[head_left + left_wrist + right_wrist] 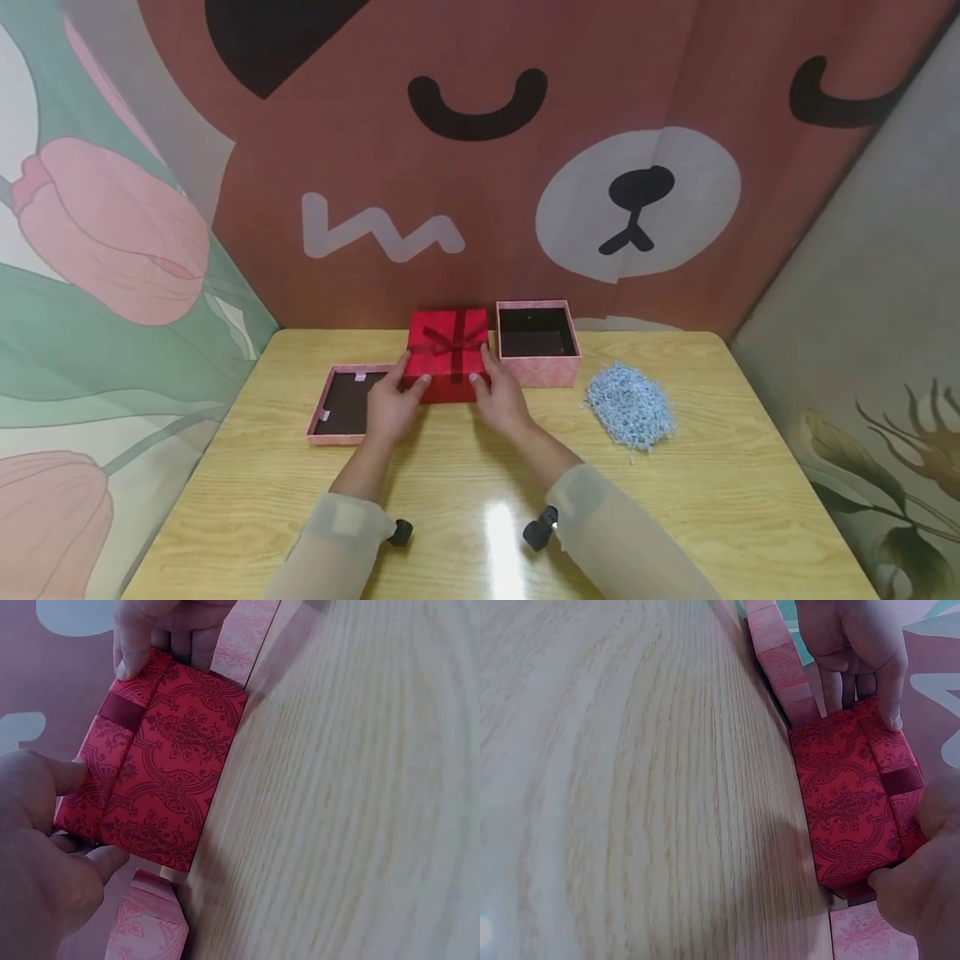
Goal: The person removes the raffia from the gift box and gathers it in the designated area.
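Note:
A red patterned gift box [446, 387] with a dark red ribbon bow [454, 340] on its lid stands near the back of the table. My left hand [392, 407] grips its left side, thumb at the front edge of the lid. On the opposite side my right hand [501, 402] holds it the same way. In the left wrist view the box's patterned front [176, 750] faces the camera, and the lid sits on it. Fingers of both hands are partly hidden behind the box sides.
Left of the red box lies a pink-rimmed lid [347, 404], dark inside, partly behind the left hand. An open pink box [538, 372] with a dark interior stands to the right. Further right is a heap of pale blue shredded paper [630, 406]. A bear-patterned wall [480, 275] rises behind the table.

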Available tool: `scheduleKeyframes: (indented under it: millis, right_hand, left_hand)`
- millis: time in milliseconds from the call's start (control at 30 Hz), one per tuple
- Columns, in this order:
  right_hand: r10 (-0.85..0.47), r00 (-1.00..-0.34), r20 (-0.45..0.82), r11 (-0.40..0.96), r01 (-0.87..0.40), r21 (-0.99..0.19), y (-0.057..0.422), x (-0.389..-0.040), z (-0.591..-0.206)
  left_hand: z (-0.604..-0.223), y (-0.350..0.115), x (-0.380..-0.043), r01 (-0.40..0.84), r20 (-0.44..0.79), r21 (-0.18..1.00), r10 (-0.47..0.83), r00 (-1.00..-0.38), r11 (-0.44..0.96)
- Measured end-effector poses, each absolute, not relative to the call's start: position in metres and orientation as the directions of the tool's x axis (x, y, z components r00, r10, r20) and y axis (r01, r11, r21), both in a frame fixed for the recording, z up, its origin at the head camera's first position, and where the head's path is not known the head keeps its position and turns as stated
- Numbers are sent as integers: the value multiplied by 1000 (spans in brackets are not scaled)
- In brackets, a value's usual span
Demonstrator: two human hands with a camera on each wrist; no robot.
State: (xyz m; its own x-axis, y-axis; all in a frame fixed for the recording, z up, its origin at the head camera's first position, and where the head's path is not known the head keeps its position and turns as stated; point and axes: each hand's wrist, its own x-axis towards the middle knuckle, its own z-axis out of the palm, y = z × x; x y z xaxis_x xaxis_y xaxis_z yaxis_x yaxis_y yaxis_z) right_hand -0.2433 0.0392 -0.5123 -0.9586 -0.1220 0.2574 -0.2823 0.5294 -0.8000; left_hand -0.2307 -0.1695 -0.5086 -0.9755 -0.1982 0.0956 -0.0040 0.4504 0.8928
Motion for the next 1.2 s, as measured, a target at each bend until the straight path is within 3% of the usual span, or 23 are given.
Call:
scheduleKeyframes:
  millis: [200, 667, 1200]
  right_hand:
    - [-128, -968, 218, 534, -252, -807, 43, -237, -510]
    - [-166, -949, 266, 518, -314, -796, 54, -218, -514]
    - [-150, -966, 213, 512, -260, -819, 66, -191, -517]
  left_hand:
    - [-510, -173, -223, 6, 104, 890, -191, -976, 455]
    - [-514, -174, -200, 28, 120, 903, -188, -975, 429]
    - [-515, -178, -173, -34, 22, 945, -169, -985, 325]
